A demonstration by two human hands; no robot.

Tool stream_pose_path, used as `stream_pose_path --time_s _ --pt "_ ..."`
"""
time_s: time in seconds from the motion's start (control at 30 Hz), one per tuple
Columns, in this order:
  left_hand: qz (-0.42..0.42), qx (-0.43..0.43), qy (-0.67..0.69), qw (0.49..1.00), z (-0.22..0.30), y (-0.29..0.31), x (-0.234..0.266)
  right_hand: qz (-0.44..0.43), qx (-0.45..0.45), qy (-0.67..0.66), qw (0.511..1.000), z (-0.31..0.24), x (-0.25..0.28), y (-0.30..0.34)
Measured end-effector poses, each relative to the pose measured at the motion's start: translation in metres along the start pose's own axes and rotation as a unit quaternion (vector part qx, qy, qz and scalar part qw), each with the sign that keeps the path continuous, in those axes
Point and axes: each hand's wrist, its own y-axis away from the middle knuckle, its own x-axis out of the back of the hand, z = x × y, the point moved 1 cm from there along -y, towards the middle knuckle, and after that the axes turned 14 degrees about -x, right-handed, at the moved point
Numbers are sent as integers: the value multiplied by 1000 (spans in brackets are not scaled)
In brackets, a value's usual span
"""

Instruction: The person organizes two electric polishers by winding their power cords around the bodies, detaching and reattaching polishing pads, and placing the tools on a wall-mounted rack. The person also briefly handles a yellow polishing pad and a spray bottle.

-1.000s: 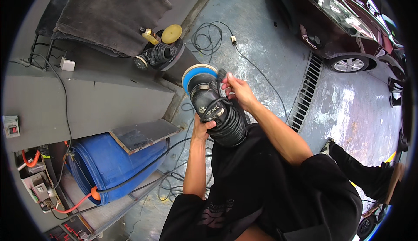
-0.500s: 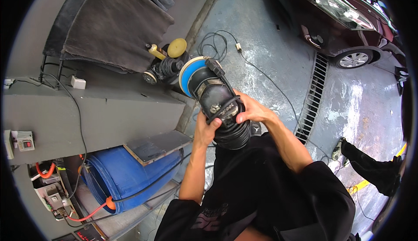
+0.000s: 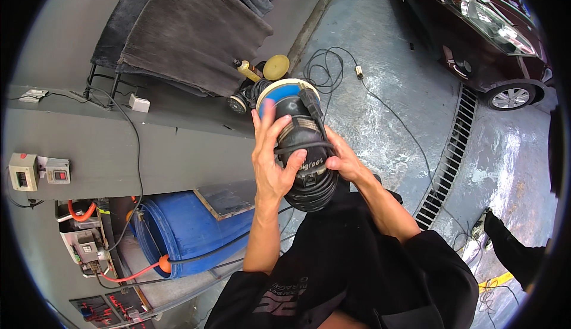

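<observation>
Between my two hands is a black car polisher (image 3: 300, 129) with a blue backing plate and a pale pad at its far end. Its black power cord (image 3: 312, 195) is coiled round the near end, with a strand across the body and the plug lying by the pad. My left hand (image 3: 270, 165) supports the left side, thumb on the body and fingers spread toward the pad; one fingertip is blurred. On the right side, my right hand (image 3: 347, 157) grips the body with its thumb on top. The fingers underneath are hidden.
A ledge (image 3: 196, 156) on the left carries another corded polisher (image 3: 238, 104), a yellow bottle (image 3: 248, 70) and a round yellow pad (image 3: 276, 67). Grey towels (image 3: 196, 31) hang above. A blue barrel (image 3: 196, 234), floor cable (image 3: 401, 121), drain grate (image 3: 449, 168), dark red car (image 3: 476, 37) and another person's leg (image 3: 511, 246) surround me.
My left hand has slid forward along the polisher, its fingers now spread toward the pad. The polisher has turned slightly, and surroundings have shifted right in view.
</observation>
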Motion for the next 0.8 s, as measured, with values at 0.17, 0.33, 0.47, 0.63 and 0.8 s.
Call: stream_pose_path --time_s 0.17,0.33,0.47,0.63,0.8 --pt "60 -30 -20 998 7 3 -2 29 57 84 994 4 -2 -10" --pt "93 -5 8 996 13 -6 -1 80 72 83 991 8 -9 -6" --pt "173 59 134 974 10 3 -15 109 76 53 990 5 -12 -1" --pt "187 273 353 875 7 37 -15 78 48 93 991 -9 0 7" --pt "206 306 447 815 -7 53 -27 69 -61 111 990 -31 -2 12"
